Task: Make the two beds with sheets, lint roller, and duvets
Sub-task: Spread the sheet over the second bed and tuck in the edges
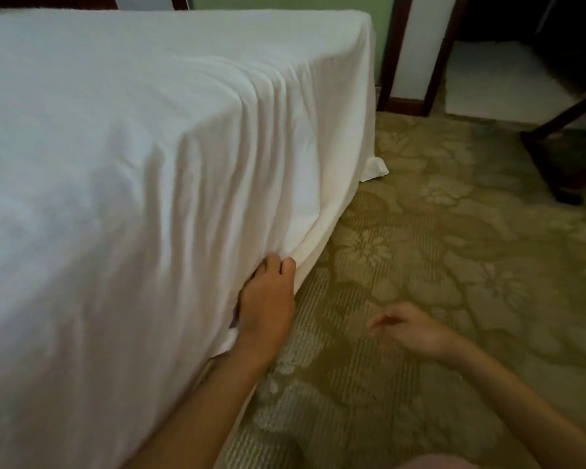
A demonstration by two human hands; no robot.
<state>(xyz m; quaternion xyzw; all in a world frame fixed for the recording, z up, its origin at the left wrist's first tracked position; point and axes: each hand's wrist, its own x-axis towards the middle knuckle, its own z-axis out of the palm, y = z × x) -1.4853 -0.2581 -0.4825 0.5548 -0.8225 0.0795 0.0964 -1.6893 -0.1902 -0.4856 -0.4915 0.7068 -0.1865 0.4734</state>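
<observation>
So the bed (82, 299) ran away from me, its long side stretching from the bottom of the view up toward the far corner at the top right. The white sheet (149, 130) was spread flat over the top and hung down that near side, with one loose corner lying on the carpet (454, 231) at the far end. Plenty of open carpet beside the bed; the only thing nearby was a dark furniture leg (555, 157) off to the right. My left hand (268, 299) was at the sheet's lower edge, gripping a bunched fold, and all the creases fanned up from it. My right hand (410, 328) hung over the carpet, loosely curled, holding nothing, a bit blurry.
</observation>
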